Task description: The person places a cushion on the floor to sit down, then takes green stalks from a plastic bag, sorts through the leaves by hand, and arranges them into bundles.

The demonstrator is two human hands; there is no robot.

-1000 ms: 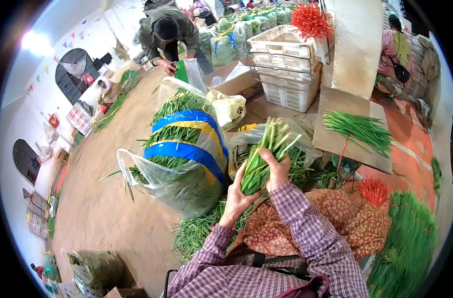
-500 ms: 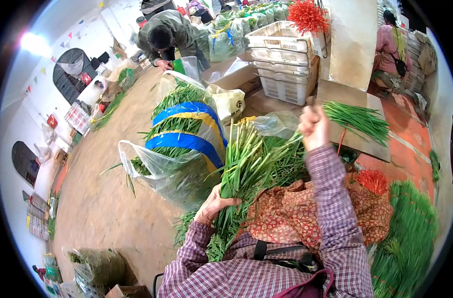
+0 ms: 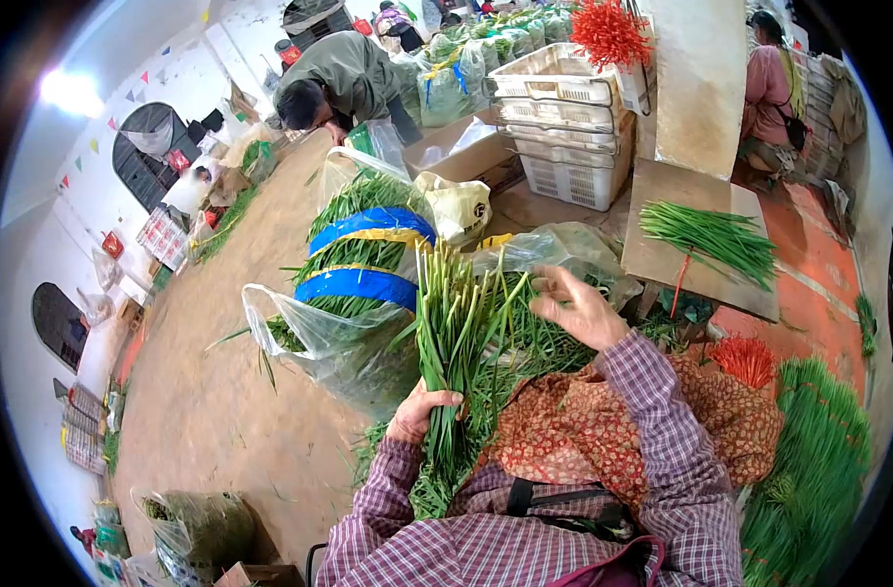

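Observation:
My left hand (image 3: 425, 411) is closed around a bunch of garlic chives (image 3: 456, 333), with the pale cut ends pointing up and away from me. To the right of those ends, my right hand (image 3: 581, 311) has its fingers apart and nothing visible in them. Below it, a heap of loose green leaves (image 3: 554, 342) spreads in front of my lap. A red flowered cloth (image 3: 564, 421) covers my lap. A neat bundle of green stalks (image 3: 710, 238) lies on a board (image 3: 652, 191), ahead and to the right.
A plastic bag of greens (image 3: 358, 342) with blue and yellow bands stands ahead-left. White crates (image 3: 564, 176) are stacked behind. Red ties hang in a bunch (image 3: 611, 34), with more ties (image 3: 742, 360) beside my lap. Tied greens (image 3: 808, 470) lie at right. Another person (image 3: 353, 78) bends over farther back.
My right hand has come down and left, from a closed pull on stalks to open fingers beside the bunch. The bunch in my left hand is more upright.

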